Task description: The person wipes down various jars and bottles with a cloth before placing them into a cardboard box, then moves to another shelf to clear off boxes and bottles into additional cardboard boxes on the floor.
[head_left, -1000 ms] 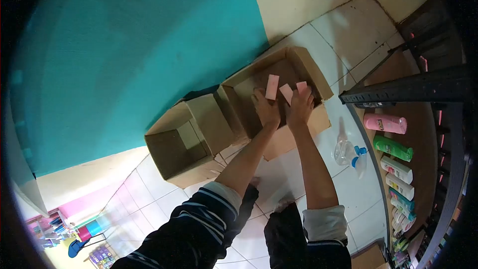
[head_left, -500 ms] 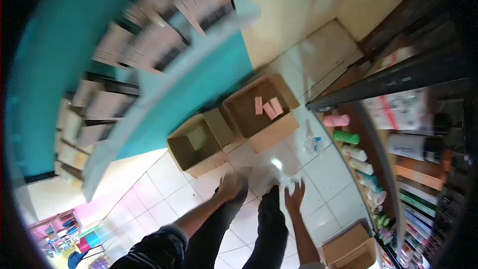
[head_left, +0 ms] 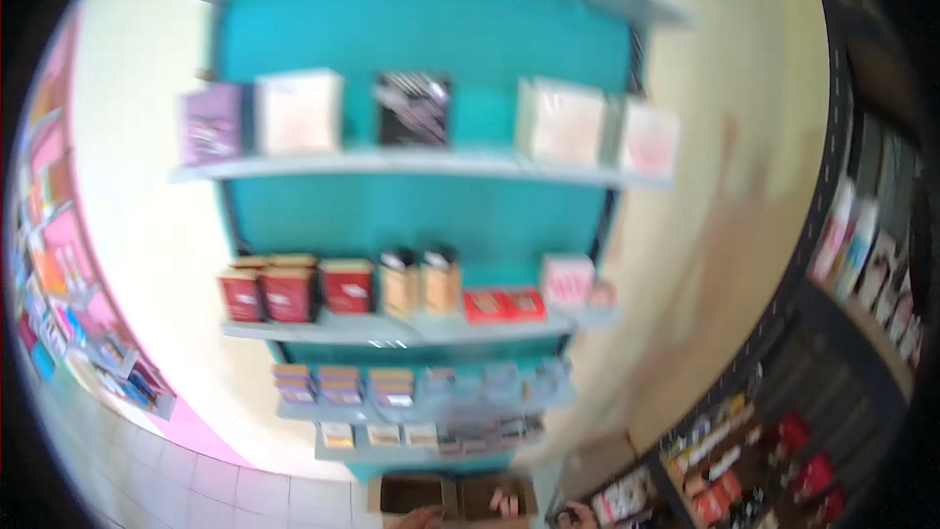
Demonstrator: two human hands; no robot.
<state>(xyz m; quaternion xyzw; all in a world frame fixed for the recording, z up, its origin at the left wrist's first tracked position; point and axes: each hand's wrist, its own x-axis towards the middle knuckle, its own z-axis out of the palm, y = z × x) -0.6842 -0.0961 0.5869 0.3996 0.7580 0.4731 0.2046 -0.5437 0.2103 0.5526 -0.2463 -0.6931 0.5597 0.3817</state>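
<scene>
At the bottom edge of the head view, my left hand [head_left: 419,518] shows in part, just in front of the left cardboard box [head_left: 376,496]. Its fingers are too blurred to read. My right hand [head_left: 578,514] is right of the second box [head_left: 530,497], also at the bottom edge, next to a small dark thing that I cannot make out. Several pink pieces [head_left: 503,503] lie inside the second box.
Grey shelves [head_left: 421,166] on a turquoise wall panel rise ahead, bearing dark red boxes [head_left: 348,286], tan bottles and white boxes. A dark shelf unit [head_left: 798,362] with bottles stands at right. More shelves [head_left: 103,333] line the far left, above a tiled floor.
The view has swung up from the floor to the wall shelves. The boxes and both my hands now sit low in the frame, and my legs are out of view.
</scene>
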